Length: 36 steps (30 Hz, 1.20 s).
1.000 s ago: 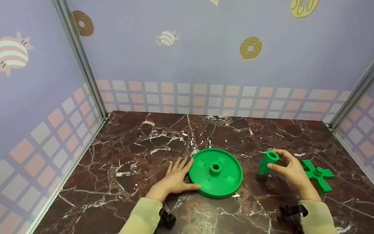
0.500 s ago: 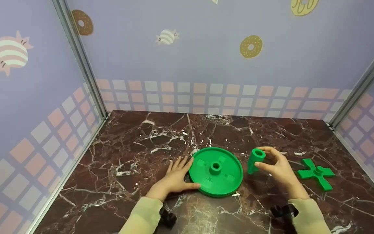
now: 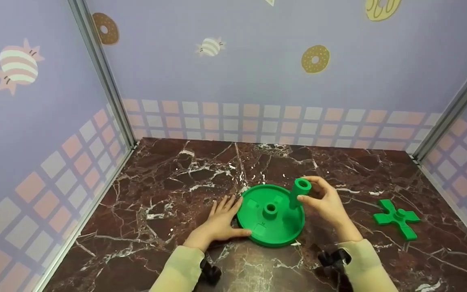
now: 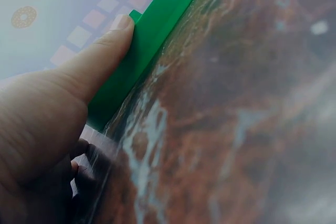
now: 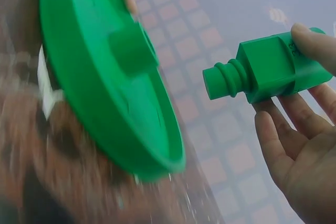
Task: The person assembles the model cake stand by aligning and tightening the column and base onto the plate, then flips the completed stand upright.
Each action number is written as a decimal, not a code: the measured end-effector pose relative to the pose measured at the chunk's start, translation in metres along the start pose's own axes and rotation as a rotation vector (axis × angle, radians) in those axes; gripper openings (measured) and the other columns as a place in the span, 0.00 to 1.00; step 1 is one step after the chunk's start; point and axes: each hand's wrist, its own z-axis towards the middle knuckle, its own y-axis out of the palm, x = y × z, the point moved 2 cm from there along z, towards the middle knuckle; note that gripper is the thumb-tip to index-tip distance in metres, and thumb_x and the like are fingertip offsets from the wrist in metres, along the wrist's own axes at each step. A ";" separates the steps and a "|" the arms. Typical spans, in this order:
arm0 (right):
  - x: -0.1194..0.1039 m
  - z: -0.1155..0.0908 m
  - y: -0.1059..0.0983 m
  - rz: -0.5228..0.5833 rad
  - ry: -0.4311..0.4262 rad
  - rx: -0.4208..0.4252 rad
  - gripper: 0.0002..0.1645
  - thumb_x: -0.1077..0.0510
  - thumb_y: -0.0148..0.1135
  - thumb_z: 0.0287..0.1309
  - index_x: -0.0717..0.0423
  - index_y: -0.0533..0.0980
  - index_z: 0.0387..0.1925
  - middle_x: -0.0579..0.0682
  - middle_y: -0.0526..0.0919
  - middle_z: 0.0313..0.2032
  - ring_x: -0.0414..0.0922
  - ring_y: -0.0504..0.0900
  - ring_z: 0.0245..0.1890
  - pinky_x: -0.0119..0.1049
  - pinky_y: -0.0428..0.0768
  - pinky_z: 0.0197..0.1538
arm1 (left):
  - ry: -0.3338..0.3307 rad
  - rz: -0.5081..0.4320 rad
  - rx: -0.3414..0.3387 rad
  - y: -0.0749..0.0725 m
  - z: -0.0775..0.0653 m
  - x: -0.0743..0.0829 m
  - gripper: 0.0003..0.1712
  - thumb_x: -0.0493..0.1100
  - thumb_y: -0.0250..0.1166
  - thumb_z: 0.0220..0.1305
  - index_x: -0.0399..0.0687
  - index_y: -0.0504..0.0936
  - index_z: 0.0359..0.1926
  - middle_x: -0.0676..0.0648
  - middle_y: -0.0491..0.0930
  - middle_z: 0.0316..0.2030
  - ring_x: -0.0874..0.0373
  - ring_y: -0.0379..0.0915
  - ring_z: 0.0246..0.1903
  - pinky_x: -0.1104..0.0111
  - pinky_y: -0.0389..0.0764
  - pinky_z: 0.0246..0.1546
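Note:
A round green plastic base [image 3: 258,233] with a raised rim and a hollow central socket [image 3: 271,209] lies flat on the table. My left hand [image 3: 219,227] touches its left side, fingers spread and straight; in the left wrist view the thumb [image 4: 100,56] lies against the rim. Over the base's right part, my right hand [image 3: 328,205] pinches a green post [image 3: 301,187] between thumb and fingers. The post is hollow at the top. In the right wrist view its ridged narrow plug [image 5: 226,80] points toward the base, apart from the socket.
A flat green cross-shaped piece [image 3: 397,217] with a central peg lies to the right of my right hand. The dark marbled table [image 3: 168,178] is bounded by patterned lilac walls [image 3: 249,73] at the back and both sides.
My right hand has carried the post leftward, from beside the cross-shaped piece to above the base's right part. The left hand and base have stayed in place.

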 end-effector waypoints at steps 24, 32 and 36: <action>0.009 0.013 0.055 -0.018 0.021 -0.053 0.31 0.63 0.76 0.56 0.53 0.78 0.62 0.55 0.85 0.57 0.52 0.85 0.56 0.42 0.83 0.59 | -0.008 -0.007 0.001 0.000 0.001 0.001 0.65 0.73 0.68 0.59 0.50 0.45 0.84 0.36 0.43 0.82 0.35 0.32 0.82 0.37 0.33 0.80; 0.013 0.011 0.059 -0.036 0.019 -0.063 0.31 0.63 0.77 0.56 0.53 0.78 0.61 0.55 0.85 0.56 0.48 0.85 0.55 0.45 0.83 0.61 | -0.011 -0.003 -0.003 0.000 0.000 0.001 0.65 0.74 0.68 0.59 0.51 0.45 0.84 0.36 0.43 0.82 0.36 0.32 0.82 0.37 0.33 0.80; 0.015 0.011 0.062 -0.057 -0.006 -0.081 0.31 0.63 0.77 0.55 0.55 0.78 0.61 0.57 0.86 0.55 0.48 0.86 0.54 0.43 0.83 0.60 | -0.014 -0.015 0.004 0.000 0.000 0.002 0.65 0.72 0.68 0.59 0.50 0.46 0.84 0.36 0.44 0.82 0.36 0.32 0.82 0.37 0.33 0.80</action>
